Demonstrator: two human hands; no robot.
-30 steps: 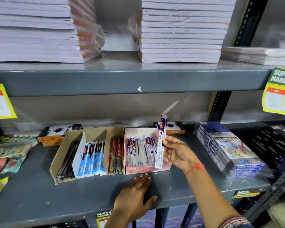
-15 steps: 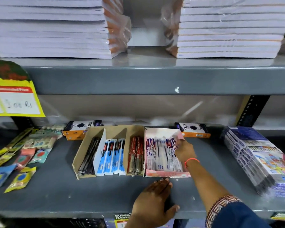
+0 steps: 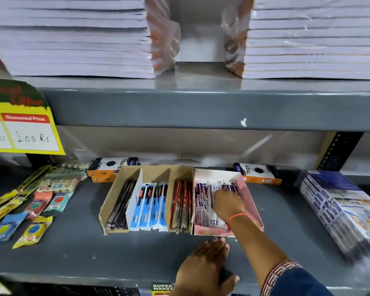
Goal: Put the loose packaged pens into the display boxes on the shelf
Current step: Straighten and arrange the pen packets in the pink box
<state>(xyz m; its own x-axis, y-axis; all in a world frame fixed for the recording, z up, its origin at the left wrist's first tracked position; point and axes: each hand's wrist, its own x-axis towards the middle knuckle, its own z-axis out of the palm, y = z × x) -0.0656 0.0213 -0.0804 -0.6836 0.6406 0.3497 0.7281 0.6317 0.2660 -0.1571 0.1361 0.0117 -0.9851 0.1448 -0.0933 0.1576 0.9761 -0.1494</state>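
Pink card forms the walls of the rightmost display box (image 3: 251,207), and the right hand (image 3: 228,205) reaches into it from the near side, palm down on the white-and-purple packaged pens (image 3: 203,201) lying there; its fingers are spread loosely over the packs, and whether they pinch one I cannot tell. The pens lie with their long axis running from the shelf's front edge toward the back wall, the same line as the forearm, so any tidying push goes straight along them. The left hand (image 3: 203,268) rests flat and empty on the grey shelf (image 3: 73,248), fingertips just short of the box's front lip, so the right hand is plainly the nearer one to the work. To the left, touching the pink box, stands the brown cardboard display box (image 3: 113,201) with black, blue and red pen packs. The shelf above hangs low, leaving little headroom; bare shelf lies open in front.
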